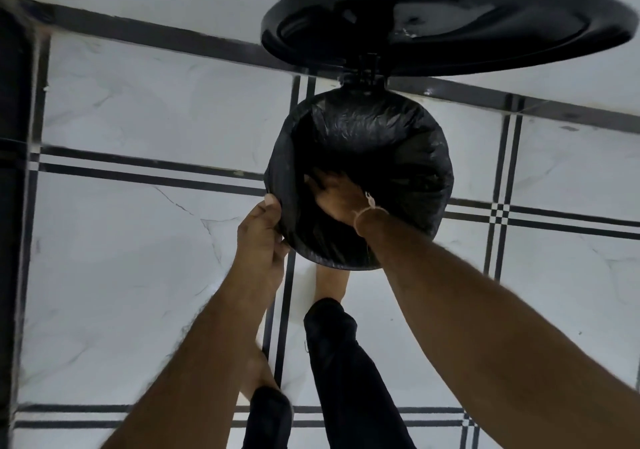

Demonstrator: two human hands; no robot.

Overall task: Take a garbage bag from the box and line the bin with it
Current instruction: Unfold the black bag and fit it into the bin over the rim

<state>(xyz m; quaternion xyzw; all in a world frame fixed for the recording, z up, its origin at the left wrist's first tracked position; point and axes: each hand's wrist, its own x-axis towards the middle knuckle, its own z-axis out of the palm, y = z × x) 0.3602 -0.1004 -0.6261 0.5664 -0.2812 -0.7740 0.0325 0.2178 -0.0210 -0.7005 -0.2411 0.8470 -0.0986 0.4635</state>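
Bin [429, 227]: on the floor [138, 275], lid [446, 22] swung up. Garbage bag [374, 143]: folded over the rim. Your left hand [261, 237]: fingers pinching bag at the near-left rim, anchoring it. Your right hand [334, 195]: inside, fingers spread, pressing film down. Open floor all round; your foot [330, 284] just beside the base.

I see the round black bin [360, 185] on the white marble-tiled floor [121, 258], black plastic garbage bag [398, 143] draped over its rim, round black lid [446, 22] raised behind it. My left grip [263, 237] is at the bin's left rim; my right grip [332, 195] is inside the bag.
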